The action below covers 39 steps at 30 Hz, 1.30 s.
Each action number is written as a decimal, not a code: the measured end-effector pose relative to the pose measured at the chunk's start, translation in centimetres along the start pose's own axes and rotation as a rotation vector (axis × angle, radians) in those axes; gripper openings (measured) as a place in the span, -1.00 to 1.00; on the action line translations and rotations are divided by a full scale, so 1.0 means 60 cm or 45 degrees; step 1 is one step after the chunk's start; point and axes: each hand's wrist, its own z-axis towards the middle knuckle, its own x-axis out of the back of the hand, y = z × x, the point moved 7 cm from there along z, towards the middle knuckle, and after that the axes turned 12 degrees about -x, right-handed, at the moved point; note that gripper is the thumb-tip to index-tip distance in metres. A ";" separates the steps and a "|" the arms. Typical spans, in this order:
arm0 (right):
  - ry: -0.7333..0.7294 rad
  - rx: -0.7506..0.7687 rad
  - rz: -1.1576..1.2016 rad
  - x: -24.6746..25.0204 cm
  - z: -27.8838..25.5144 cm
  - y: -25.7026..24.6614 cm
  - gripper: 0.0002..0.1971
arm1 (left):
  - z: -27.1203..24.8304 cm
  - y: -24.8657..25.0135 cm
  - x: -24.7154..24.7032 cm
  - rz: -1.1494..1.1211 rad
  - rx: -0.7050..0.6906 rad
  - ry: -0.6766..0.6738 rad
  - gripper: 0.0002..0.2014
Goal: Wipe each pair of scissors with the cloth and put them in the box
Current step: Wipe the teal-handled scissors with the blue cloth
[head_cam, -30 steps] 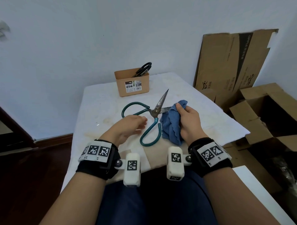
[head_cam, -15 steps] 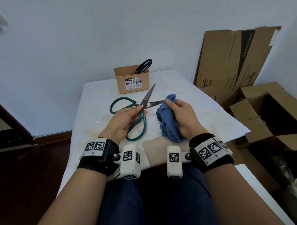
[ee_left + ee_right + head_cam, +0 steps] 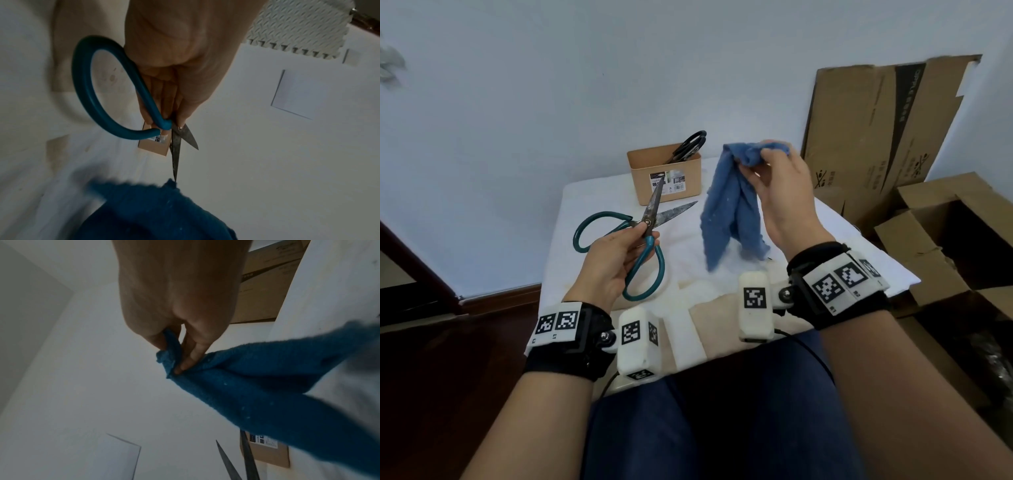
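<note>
Left hand (image 3: 613,260) grips the green-handled scissors (image 3: 643,236) near the pivot, thumb on top and fingers curled beneath, holding them lifted off the white table (image 3: 599,198). Blades stand parted in a narrow V, pointing away from the hand toward the small tan box (image 3: 664,178); one handle loop juts to the outer side of the hand, the other hangs below the fingers. In the left wrist view the fingers (image 3: 156,91) lie along the inner handle (image 3: 115,91), with the blades (image 3: 176,146) projecting past the fingertips and the box partly hidden behind them.

Right hand (image 3: 784,195), raised higher than the left, pinches the blue cloth (image 3: 729,209) at its upper edge; the rest hangs free below the fingers, its lower end just above the table and blurred. The right wrist view shows thumb and fingers (image 3: 193,353) closed on a gathered fold of the cloth (image 3: 267,386), with the blade tips (image 3: 236,464) beyond. Cloth and blades are apart, the cloth just beside the blade tips on the right hand's side.

Beyond both hands, the box stands at the far edge of the table and holds black-handled scissors (image 3: 688,145) leaning handles-up. Cardboard boxes (image 3: 887,137) stand outside the right hand, off the table.
</note>
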 end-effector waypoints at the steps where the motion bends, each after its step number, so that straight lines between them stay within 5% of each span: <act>1: 0.014 0.035 0.019 0.004 0.001 -0.007 -0.78 | 0.000 0.001 0.000 -0.004 0.006 0.006 -0.88; 4: 0.207 -0.001 -0.005 0.048 0.011 0.008 -0.81 | 0.002 -0.001 -0.001 -0.011 0.023 0.022 -0.89; 7: 0.539 -0.127 -0.440 0.121 0.019 0.044 -0.82 | 0.002 -0.004 -0.005 -0.007 0.037 0.020 -0.88; 14: 0.784 -0.110 -1.338 0.159 0.011 0.060 -0.59 | 0.002 -0.011 -0.014 -0.008 0.058 0.007 -0.88; 19: 0.537 0.122 -1.701 0.094 0.030 0.056 -0.68 | 0.005 -0.015 -0.008 0.005 0.055 0.013 -0.88; 24: 0.061 -0.081 -1.594 0.036 0.055 0.115 -0.74 | 0.012 -0.011 0.006 0.022 0.032 0.034 -0.86; 29: -0.294 -0.243 -2.027 0.016 0.061 0.196 -0.57 | 0.014 -0.009 0.019 0.055 0.030 0.023 -0.85; 32: -0.222 -0.247 -2.257 0.033 0.074 0.210 -0.54 | 0.014 -0.008 0.023 0.111 0.048 -0.037 -0.86; 35: -0.071 -0.097 -2.044 0.037 0.084 0.187 -0.88 | 0.013 -0.007 0.020 0.198 0.049 -0.109 -0.84; 39: 0.120 -0.045 -1.698 0.050 0.082 0.139 -0.79 | 0.013 -0.006 0.010 0.284 0.034 -0.172 -0.83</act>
